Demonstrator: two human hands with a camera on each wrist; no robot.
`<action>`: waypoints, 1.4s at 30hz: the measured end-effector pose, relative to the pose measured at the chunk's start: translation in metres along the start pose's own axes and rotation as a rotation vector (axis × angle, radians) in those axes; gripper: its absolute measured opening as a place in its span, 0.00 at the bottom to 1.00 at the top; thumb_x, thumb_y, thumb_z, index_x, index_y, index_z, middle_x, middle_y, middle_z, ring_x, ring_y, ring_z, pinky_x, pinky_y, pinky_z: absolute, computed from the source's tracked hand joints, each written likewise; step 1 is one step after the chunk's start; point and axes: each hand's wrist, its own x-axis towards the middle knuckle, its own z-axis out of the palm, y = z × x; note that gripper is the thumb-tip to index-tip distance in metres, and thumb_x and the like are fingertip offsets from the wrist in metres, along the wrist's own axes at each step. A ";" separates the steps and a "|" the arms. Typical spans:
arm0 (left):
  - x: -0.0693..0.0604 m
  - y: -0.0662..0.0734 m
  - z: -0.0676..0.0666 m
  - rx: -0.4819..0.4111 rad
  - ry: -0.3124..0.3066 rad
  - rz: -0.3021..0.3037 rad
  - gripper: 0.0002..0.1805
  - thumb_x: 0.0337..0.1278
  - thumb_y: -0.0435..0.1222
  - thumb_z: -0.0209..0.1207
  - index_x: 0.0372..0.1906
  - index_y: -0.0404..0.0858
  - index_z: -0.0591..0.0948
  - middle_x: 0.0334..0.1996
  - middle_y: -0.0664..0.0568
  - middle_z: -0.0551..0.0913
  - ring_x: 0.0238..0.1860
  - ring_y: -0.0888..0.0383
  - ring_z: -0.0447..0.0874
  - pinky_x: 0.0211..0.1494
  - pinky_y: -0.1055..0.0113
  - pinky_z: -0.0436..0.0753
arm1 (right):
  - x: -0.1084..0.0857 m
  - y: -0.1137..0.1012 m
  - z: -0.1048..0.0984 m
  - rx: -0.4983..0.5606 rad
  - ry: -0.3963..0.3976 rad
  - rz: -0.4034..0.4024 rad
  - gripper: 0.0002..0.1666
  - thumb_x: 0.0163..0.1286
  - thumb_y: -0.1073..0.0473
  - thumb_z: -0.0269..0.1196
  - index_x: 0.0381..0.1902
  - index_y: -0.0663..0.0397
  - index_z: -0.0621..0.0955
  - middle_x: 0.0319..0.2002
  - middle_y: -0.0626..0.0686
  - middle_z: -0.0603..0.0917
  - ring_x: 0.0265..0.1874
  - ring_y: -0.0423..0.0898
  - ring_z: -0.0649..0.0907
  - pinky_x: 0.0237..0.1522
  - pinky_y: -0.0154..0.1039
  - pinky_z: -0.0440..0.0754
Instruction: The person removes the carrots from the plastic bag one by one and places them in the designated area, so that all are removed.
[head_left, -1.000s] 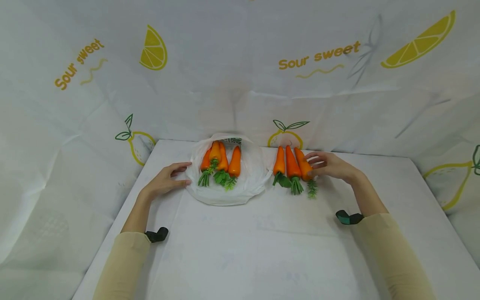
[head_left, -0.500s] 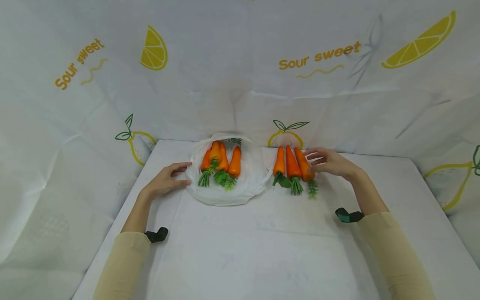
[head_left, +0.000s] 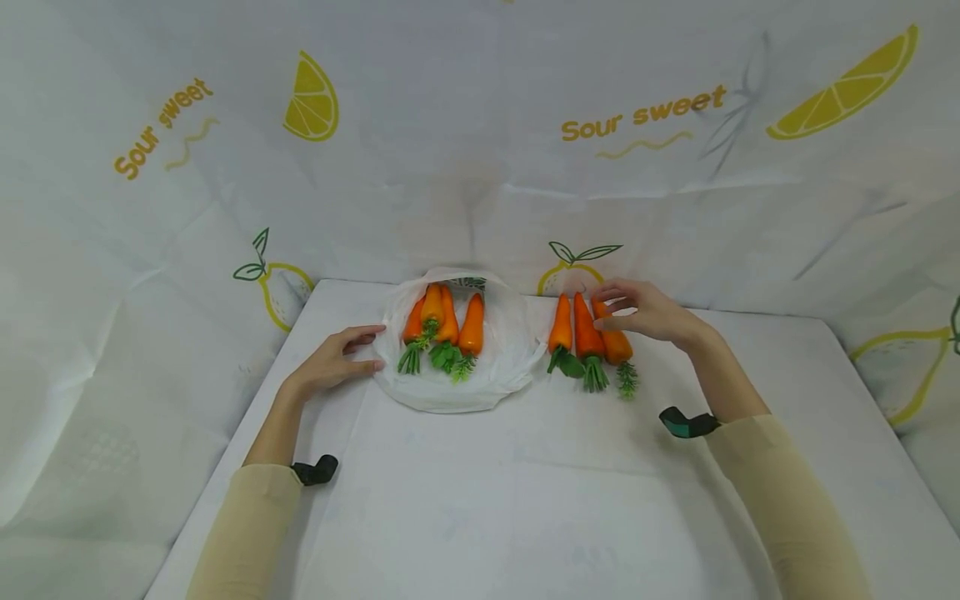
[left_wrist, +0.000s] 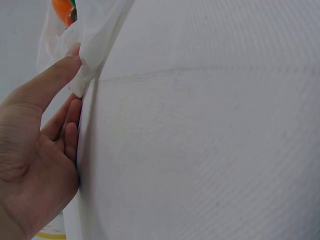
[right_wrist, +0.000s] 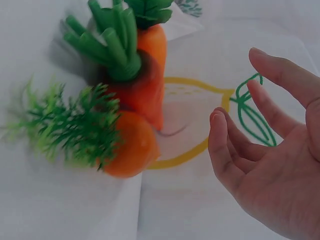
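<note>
A white plastic bag (head_left: 498, 387) lies on the table with several toy carrots (head_left: 471, 325) in its mouth, green tops toward me. My left hand (head_left: 333, 362) touches the bag's left edge, thumb and fingers spread apart. In the left wrist view, the thumb of that hand (left_wrist: 37, 135) lies against the bag's thin plastic (left_wrist: 100, 35). Right of the bag, three carrots lie side by side: a left one (head_left: 560, 325), a middle one (head_left: 588, 333) and a right one (head_left: 617, 343). Above the right carrot hovers my right hand (head_left: 648, 312), partly covering it, its fingers loosely bent around nothing.
A white cloth (head_left: 480, 217) printed with lemons and lettering rises behind the table (head_left: 480, 500). Its left and right sides also enclose the work area. The row of three carrots lies close to the table's back edge.
My right hand has lifted from beside the right carrot and shifted up and left, over its upper part. The left hand and the bag stay where they were.
</note>
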 end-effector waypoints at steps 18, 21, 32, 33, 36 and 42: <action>0.001 0.000 0.001 -0.002 0.001 -0.007 0.40 0.66 0.47 0.75 0.80 0.51 0.74 0.80 0.43 0.72 0.82 0.42 0.67 0.90 0.41 0.60 | 0.032 -0.053 0.016 0.068 0.004 -0.143 0.27 0.78 0.58 0.67 0.72 0.57 0.78 0.72 0.63 0.80 0.69 0.65 0.82 0.75 0.65 0.78; 0.001 0.000 0.000 -0.003 0.001 -0.002 0.40 0.66 0.48 0.75 0.80 0.51 0.74 0.80 0.43 0.71 0.82 0.42 0.67 0.90 0.41 0.59 | 0.038 -0.062 0.020 0.085 0.010 -0.127 0.27 0.78 0.56 0.69 0.71 0.53 0.79 0.72 0.61 0.81 0.67 0.62 0.84 0.73 0.63 0.82; 0.000 0.002 0.000 -0.001 0.006 0.006 0.40 0.66 0.48 0.75 0.80 0.52 0.74 0.79 0.43 0.72 0.81 0.42 0.68 0.89 0.41 0.62 | 0.059 -0.081 0.034 0.076 -0.013 -0.176 0.30 0.78 0.55 0.68 0.73 0.57 0.77 0.72 0.65 0.79 0.64 0.60 0.86 0.60 0.47 0.90; 0.000 0.002 0.000 -0.005 0.008 0.003 0.40 0.66 0.48 0.75 0.80 0.52 0.74 0.79 0.44 0.72 0.81 0.42 0.68 0.89 0.41 0.62 | 0.061 -0.082 0.036 0.087 -0.018 -0.175 0.30 0.78 0.55 0.68 0.73 0.57 0.77 0.72 0.65 0.79 0.63 0.61 0.86 0.58 0.45 0.90; -0.001 0.002 0.001 -0.004 0.006 0.007 0.40 0.66 0.48 0.75 0.80 0.52 0.73 0.79 0.43 0.72 0.81 0.42 0.68 0.89 0.40 0.62 | 0.068 -0.087 0.041 0.105 -0.039 -0.187 0.30 0.78 0.55 0.69 0.73 0.58 0.77 0.73 0.66 0.78 0.63 0.61 0.85 0.55 0.42 0.89; -0.001 0.001 0.001 -0.005 0.004 0.005 0.40 0.66 0.48 0.75 0.81 0.52 0.73 0.80 0.44 0.71 0.82 0.41 0.67 0.89 0.40 0.61 | 0.080 -0.099 0.056 0.129 -0.075 -0.198 0.27 0.78 0.58 0.68 0.71 0.55 0.78 0.74 0.65 0.77 0.66 0.63 0.84 0.58 0.47 0.89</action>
